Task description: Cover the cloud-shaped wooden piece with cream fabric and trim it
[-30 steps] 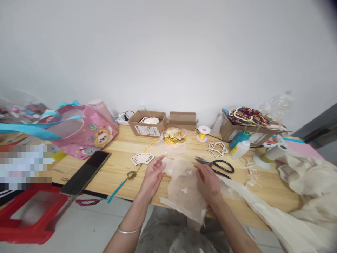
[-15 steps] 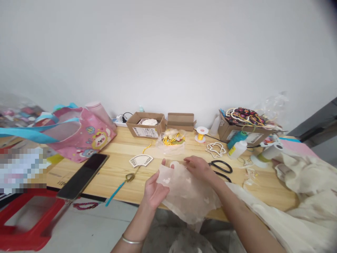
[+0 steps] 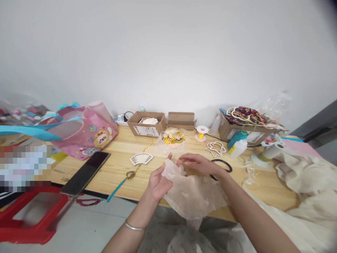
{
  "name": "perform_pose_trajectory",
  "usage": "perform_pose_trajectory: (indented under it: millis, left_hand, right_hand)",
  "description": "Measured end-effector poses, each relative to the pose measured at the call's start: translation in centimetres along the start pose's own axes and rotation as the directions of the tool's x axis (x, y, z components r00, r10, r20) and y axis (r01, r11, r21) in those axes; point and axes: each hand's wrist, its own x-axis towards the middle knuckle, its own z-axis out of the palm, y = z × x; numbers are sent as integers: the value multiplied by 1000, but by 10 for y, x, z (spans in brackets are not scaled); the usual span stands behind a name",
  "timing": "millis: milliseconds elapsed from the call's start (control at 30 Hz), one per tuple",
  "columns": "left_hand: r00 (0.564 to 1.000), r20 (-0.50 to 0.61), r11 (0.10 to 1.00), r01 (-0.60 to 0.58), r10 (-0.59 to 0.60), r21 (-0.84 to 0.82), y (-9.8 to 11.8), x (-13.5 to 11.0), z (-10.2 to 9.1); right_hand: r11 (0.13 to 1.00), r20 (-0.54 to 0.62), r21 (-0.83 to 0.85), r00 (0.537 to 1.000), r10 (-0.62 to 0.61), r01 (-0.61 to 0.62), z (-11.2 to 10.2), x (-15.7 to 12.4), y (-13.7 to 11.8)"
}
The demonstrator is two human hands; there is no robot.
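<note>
A thin, sheer off-white cloth point(image 3: 193, 196) with small pale patches hangs over the table's front edge towards my lap. My left hand point(image 3: 158, 182) grips its upper left corner between thumb and fingers. Opposite it, my right hand point(image 3: 197, 163) is closed at the cloth's top edge; its fingertips are partly hidden. Under and behind my right wrist lie scissors with black handles point(image 3: 223, 163), their blades covered. To the left is a cut-out wooden fan shape point(image 3: 141, 159), with a yellow cord above and a bead and a blue tassel point(image 3: 116, 189) below.
A phone point(image 3: 85, 173) and a pink bag point(image 3: 86, 133) are at left, above a red stool point(image 3: 39, 232). Cardboard boxes point(image 3: 146, 130) line the wall. Yellow thread spool point(image 3: 202, 134), white bottle point(image 3: 237, 149) and wooden outline shapes point(image 3: 216, 149) stand right of centre; cream fabric point(image 3: 310, 179) lies heaped at right.
My hands have drawn the cloth's top corner up and folded it somewhat. The right hand has shifted slightly left and covers more of the scissors' handles.
</note>
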Motion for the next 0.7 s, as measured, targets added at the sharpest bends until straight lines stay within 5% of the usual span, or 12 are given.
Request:
perform_pose_trajectory:
  millis: [133,267,433,500,600,667,700]
  left_hand:
    - [1000,-23,999,18,-18,-36,10,-4,15]
    - [994,-111,1000,26,-26,5,-6,-24,22]
    - [887,-378,934,-138,264,329,-38,-31,12]
    - [834,-361,822,-178,418,541,-35,-25,5]
    - [791,-221,480,-103,570,871,-14,-10,-7]
    - [797,-128,203,6,591,979,2,-1,-13]
    - [805,-110,164,16,582,986,8,3,-17]
  right_hand:
    - [957,-59,282,994,90,-70,18,-18,-7]
    - [874,3,437,972,237,-214,37,-44,-3]
    - [904,-191,295,907,375,-311,45,-52,3]
    - [913,-286,175,868,406,-369,44,-42,6]
    - [892,-386,58,815,433,-447,43,-22,13]
    - [877,-420,-7,798,433,-480,43,-11,18]
    - [868,-431,-41,793,431,-494,43,-7,21]
